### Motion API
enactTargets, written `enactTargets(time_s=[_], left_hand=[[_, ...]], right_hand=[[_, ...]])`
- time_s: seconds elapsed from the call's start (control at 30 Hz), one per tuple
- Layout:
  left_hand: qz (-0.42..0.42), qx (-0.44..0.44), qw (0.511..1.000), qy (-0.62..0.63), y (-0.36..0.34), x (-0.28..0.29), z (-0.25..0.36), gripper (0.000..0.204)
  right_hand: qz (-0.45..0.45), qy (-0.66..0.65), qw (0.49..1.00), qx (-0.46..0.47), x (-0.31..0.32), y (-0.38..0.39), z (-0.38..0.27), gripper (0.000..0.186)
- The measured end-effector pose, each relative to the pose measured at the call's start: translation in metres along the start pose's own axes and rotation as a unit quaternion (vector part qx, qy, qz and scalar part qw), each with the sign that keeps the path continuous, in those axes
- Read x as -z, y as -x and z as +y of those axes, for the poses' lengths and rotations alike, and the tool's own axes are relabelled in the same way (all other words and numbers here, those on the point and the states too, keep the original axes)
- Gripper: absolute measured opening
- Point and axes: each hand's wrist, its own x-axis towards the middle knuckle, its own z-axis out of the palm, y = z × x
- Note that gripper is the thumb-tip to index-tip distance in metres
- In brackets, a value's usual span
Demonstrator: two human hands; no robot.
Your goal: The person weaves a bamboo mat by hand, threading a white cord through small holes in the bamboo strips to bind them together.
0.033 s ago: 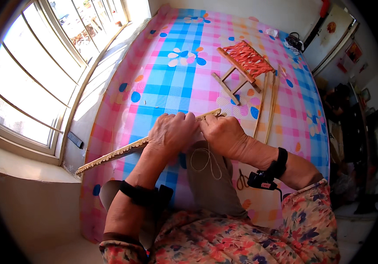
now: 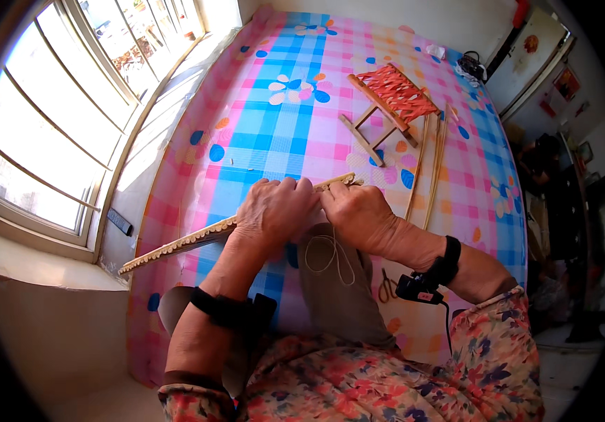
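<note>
A flat panel of pale stalks laid side by side (image 2: pixel 176 245), seen edge-on with its row of cut ends showing, slants from lower left up to the middle. My left hand (image 2: pixel 274 213) is closed over it, back of the hand upward. Close beside, my right hand (image 2: pixel 359 216) is pinched at the panel's upper right end; its fingertips and whatever they hold are hidden. Thin pale string (image 2: pixel 345 271) hangs in loops below the right hand, over my trouser leg (image 2: pixel 330 302).
A folding stool (image 2: pixel 394 102) with a red woven seat lies on the checked, flowered bed cover (image 2: pixel 246 126). Long thin stalks (image 2: pixel 432 176) lean beside it. Scissors (image 2: pixel 387 286) lie right of my leg. A remote control (image 2: pixel 119 222) rests on the windowsill.
The panel's far left end has shifted slightly further left and up. Both hands keep nearly the same place and grip.
</note>
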Motion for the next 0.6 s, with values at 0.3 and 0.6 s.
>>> enactTargets(time_s=[0.3,0.6], left_hand=[[0.065,0.101,0.992,-0.046,-0.008,0.033,-0.039,0.026],[0.04,0.083,0.995,-0.048,-0.005,0.036,-0.044,0.029]], right_hand=[[-0.081,-0.033,0.995,-0.045,0.019,0.095,-0.028,0.007],[0.099,-0.322,0.92,-0.202,0.073,0.044,-0.011,0.01]])
